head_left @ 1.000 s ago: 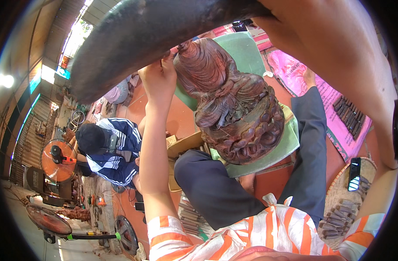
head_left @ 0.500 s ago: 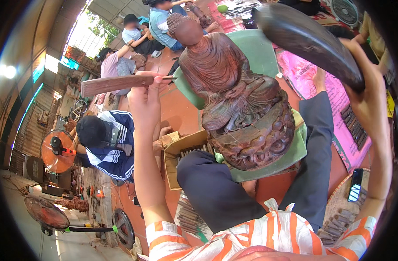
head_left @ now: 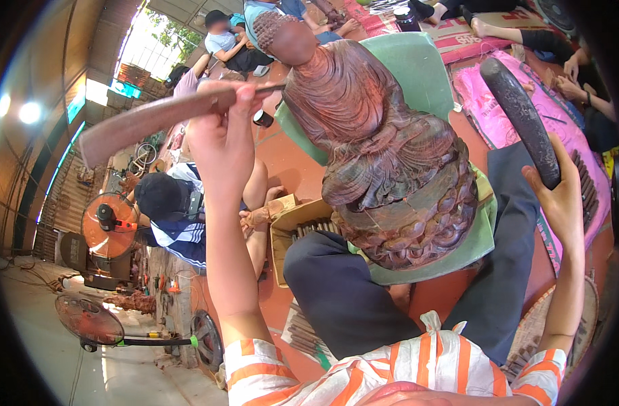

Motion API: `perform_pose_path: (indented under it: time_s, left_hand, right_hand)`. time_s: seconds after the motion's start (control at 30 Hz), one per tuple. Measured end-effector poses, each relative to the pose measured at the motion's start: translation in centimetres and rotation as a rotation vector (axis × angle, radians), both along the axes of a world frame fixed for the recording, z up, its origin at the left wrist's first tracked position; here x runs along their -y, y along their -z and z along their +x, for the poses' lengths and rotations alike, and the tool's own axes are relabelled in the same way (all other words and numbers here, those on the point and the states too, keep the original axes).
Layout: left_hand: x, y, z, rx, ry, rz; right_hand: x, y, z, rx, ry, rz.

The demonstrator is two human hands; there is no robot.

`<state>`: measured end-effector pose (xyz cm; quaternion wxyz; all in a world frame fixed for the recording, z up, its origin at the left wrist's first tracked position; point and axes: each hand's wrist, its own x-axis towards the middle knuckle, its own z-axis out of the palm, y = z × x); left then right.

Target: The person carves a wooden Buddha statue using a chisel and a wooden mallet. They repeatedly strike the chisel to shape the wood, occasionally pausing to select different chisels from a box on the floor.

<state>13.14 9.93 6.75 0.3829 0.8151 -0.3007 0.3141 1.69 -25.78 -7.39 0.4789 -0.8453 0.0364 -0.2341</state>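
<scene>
A dark reddish wooden statue of a seated robed figure (head_left: 367, 128) with a carved base leans back in front of me on a green plastic support (head_left: 411, 64), between my legs. My left hand (head_left: 221, 142) is closed around a wooden-handled chisel (head_left: 150, 122). Its thin metal end points at the statue's left-hand shoulder in view; whether it touches, I cannot tell. Out to the right, my right hand (head_left: 558, 196) grips the lower end of a dark, curved wooden mallet (head_left: 522, 111). The mallet is held up, apart from the statue and the chisel.
A cardboard box (head_left: 280, 254) with several tools stands by my left knee. Pink sheeting (head_left: 482, 88) lies to the right, a round woven tray (head_left: 583, 298) at lower right. A co-worker in a black cap (head_left: 162, 196) sits at left, near two fans (head_left: 109, 230).
The mallet has swung down and away from its raised position at upper right. My left hand and the chisel have shifted slightly upward in view. The whole view has moved a little.
</scene>
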Motion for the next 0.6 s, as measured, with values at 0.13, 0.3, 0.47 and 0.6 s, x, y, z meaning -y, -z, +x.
perform_pose_path:
  time_s: [0.13, 0.3, 0.47, 0.6]
  left_hand:
    - [2.3, -1.7, 1.3, 0.215, -0.044, 0.221]
    - [3.4, -2.6, 2.6, 0.37, -0.077, 0.436]
    - [4.0, -2.9, 2.7, 0.473, -0.08, 0.526]
    - [4.5, -3.3, 2.0, 0.476, -0.158, 0.65]
  right_hand:
    - [-0.3, -1.0, 0.1, 0.038, -0.112, 0.023]
    - [-0.8, -2.1, 0.3, 0.105, -0.185, -0.016]
    - [-1.1, -2.4, 0.5, 0.197, -0.145, 0.003]
    - [-1.3, -2.8, 0.5, 0.256, -0.118, -0.006]
